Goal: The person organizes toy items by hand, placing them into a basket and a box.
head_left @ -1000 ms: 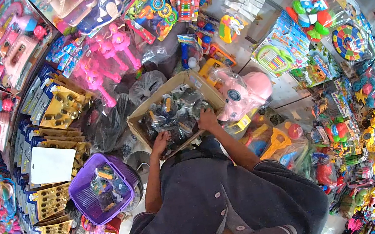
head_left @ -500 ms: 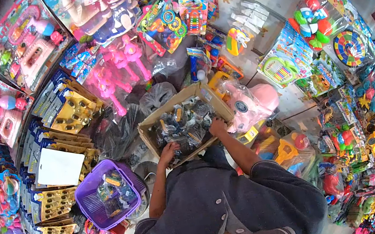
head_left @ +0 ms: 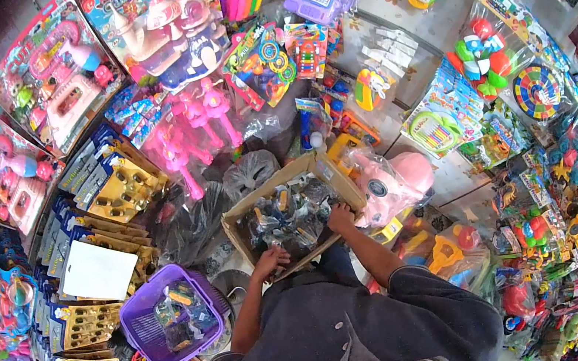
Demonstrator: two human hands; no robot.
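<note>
Open cardboard box (head_left: pixel 236 226), tilted, full of bagged toys (head_left: pixel 290 214).

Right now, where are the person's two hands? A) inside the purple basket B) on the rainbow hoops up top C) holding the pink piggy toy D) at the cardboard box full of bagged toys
D: the left hand and right hand both rest at the near edge of the cardboard box, on the bagged toys inside; the purple basket sits apart to the left.
</note>
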